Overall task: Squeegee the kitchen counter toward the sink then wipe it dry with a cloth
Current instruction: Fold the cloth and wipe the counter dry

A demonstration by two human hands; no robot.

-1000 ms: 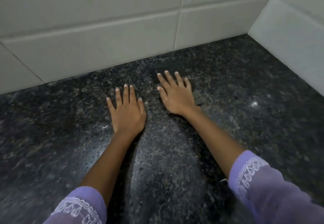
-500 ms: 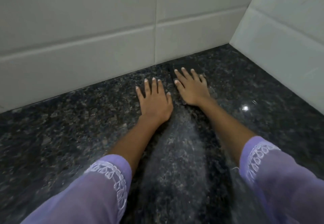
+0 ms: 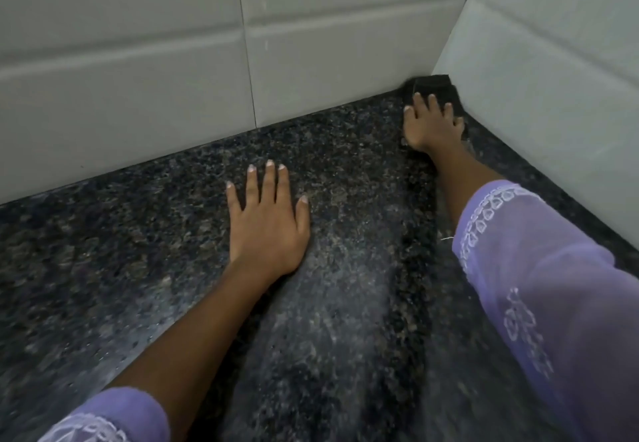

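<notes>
Head view looks down on a dark speckled granite counter (image 3: pixel 345 303), polished, with flecks of brown and grey and a paler, hazy streak running up its middle between the two forearms. Nothing in view serves as a container.

Right hand (image 3: pixel 432 123) lies flat on a black cloth (image 3: pixel 434 87), fingers straight and a little spread, pressing it down into the far corner where the counter meets the two walls. The cloth is a dark, flat, roughly rectangular pad; its far edge touches the back wall (image 3: pixel 138 61) and its right edge sits against the side wall (image 3: pixel 553 61). Most of it is hidden under the palm, so its weave cannot be told.

Left hand (image 3: pixel 268 220) rests palm down on bare granite, well apart from the cloth, fingers straight and slightly fanned, thumb out to the side, holding nothing.

Both walls are large pale grey-white tiles, smooth and matt, with thin grout lines and a soft horizontal ridge. Lilac sleeves (image 3: pixel 539 286) of a thin, slightly sheer fabric reach partway down each forearm, edged with white embroidered trim in small looped shapes; the left cuff shows at the bottom edge.
</notes>
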